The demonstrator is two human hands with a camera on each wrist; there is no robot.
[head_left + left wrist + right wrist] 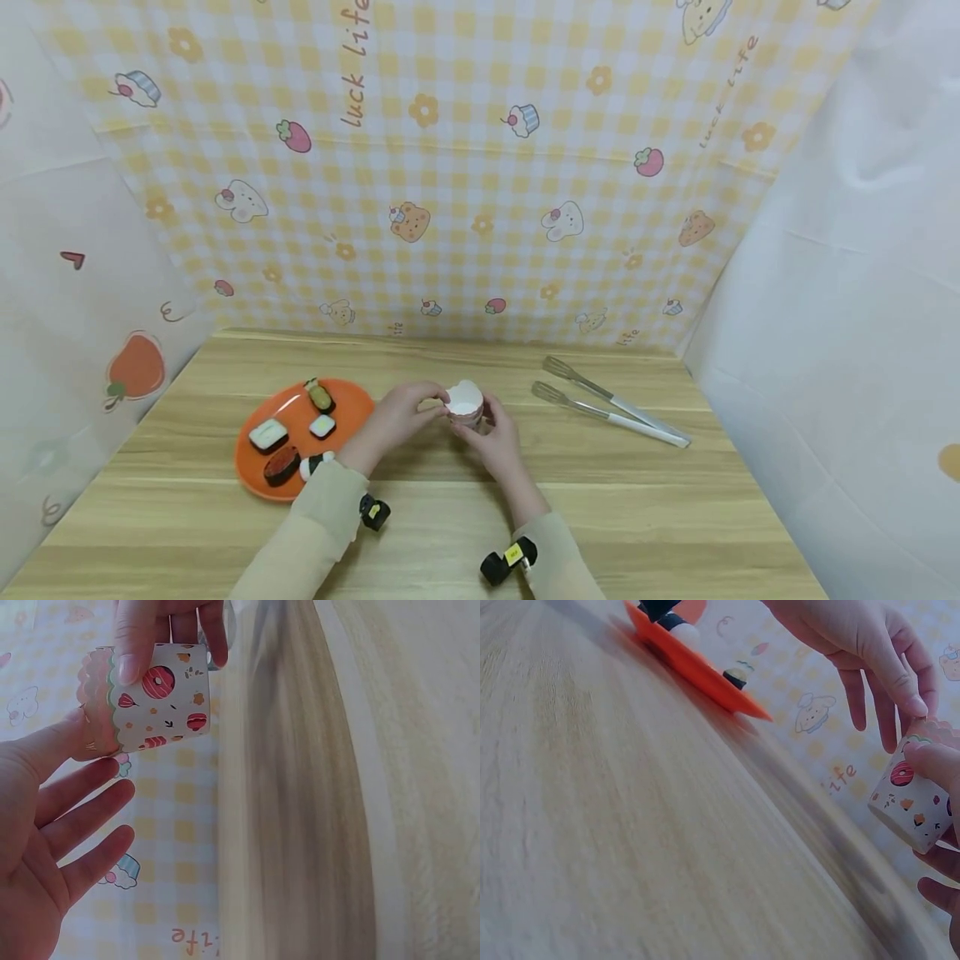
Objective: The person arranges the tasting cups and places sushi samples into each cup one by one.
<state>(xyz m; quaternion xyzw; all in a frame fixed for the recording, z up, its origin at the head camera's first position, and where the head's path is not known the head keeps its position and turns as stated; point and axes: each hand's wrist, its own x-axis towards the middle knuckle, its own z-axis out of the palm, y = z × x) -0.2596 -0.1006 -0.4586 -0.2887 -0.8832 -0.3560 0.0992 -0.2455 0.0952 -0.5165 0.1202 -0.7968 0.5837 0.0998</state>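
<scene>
Paper baking cups [465, 400], which look nested, are held between both hands above the wooden table. The outer cup [169, 705] is white with donut prints and a green scalloped edge. A pink scalloped rim [97, 701] sticks out of it. My left hand [401, 414] pinches that rim between thumb and index finger, its other fingers spread. From the other side, my right hand [498, 437] grips the printed outer cup, its thumb [934, 761] pressed on the wall. How many cups are nested cannot be seen.
Left of the hands is an orange plate [251, 454] with several toy sushi pieces [268, 435], partly behind the left forearm. Metal tongs [615, 408] with slotted ends lie at the right. A checked cloth [480, 183] hangs behind the table.
</scene>
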